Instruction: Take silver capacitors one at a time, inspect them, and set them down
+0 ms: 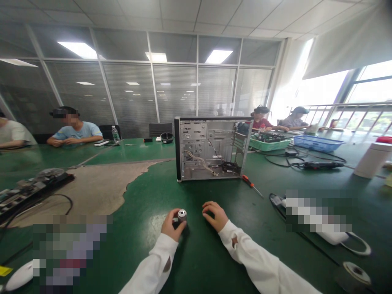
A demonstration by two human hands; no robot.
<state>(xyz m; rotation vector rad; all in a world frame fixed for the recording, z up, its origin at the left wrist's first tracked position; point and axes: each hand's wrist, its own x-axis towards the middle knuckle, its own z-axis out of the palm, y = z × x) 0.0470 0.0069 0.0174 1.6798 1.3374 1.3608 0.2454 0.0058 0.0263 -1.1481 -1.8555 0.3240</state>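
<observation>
My left hand is closed round a small silver metal cylinder, which stands upright with its round top facing up. A small hole or two shows in that top; what kind of part it is I cannot make out. To the right, my right hand hovers at or just above the green tabletop, fingers loosely curved and apart, holding nothing. Beyond both hands an open computer case stands with its inside facing me, loose cables and a black fan in it. A red-handled screwdriver lies by its lower right corner.
Left lies a circuit-board assembly near a bare brown patch. On the right are a power strip, a dark cylinder, a power screwdriver, a green basket and a blue basket. Several people sit round the table.
</observation>
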